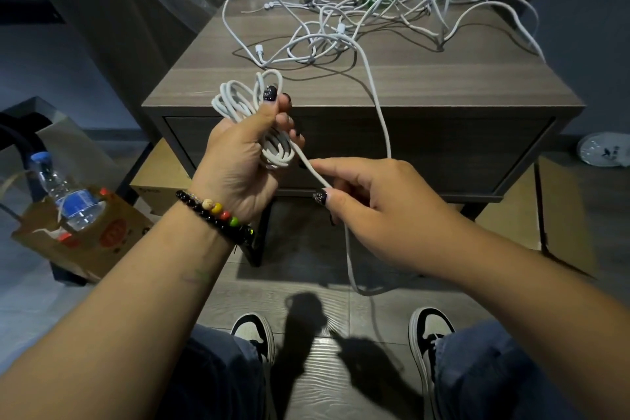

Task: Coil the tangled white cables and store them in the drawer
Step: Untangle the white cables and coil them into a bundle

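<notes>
Left hand (pixel 238 160): raised in front of the cabinet, fingers and thumb curled round a coil (pixel 245 106) of white cable, several loops gathered and pinched at their middle. Right hand (pixel 368 201): thumb and forefinger pinching the free run (pixel 378 102) of the same cable just below the coil; from there the run drops in a slack bight toward the floor, then climbs to the worktop (pixel 426 79). Remaining cables (pixel 375 0): a loose white tangle at the back of the worktop, connectors showing here and there — still to be sorted. Drawer (pixel 426 147): front closed, directly under the worktop. Handling, as judged: cable light, soft and springy — loops likely to spring open if the pinch slackens; jacket smooth, so it should slide through the fingers. Best held across the coil's middle, with the free run fed close to the coil; pull gently, since the far end may snag in the tangle.
</notes>
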Tool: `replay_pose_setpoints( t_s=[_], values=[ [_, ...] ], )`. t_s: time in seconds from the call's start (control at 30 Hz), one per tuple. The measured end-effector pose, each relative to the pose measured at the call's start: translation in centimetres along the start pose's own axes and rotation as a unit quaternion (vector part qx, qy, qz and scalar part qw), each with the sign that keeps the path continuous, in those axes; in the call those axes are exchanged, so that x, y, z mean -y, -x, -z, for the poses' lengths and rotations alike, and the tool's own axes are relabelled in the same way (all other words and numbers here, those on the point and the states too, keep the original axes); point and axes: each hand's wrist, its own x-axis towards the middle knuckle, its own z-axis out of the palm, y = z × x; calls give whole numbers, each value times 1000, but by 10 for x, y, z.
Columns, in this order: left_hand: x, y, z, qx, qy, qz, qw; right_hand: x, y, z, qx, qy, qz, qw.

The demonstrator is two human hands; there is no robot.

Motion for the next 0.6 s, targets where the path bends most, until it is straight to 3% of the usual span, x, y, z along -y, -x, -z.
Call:
replay_pose_setpoints(
  t_s=[0.2,0.4,0.6],
  values=[
    [3,4,0,6,-60,-45,997,3,1,-5,38,28,-5,999],
    [3,4,-4,-85,-206,-60,973,2,1,-9,56,54,-5,997],
    [5,6,-6,-91,-265,-70,957,2,2,-9,70,73,-10,995]
  ],
)
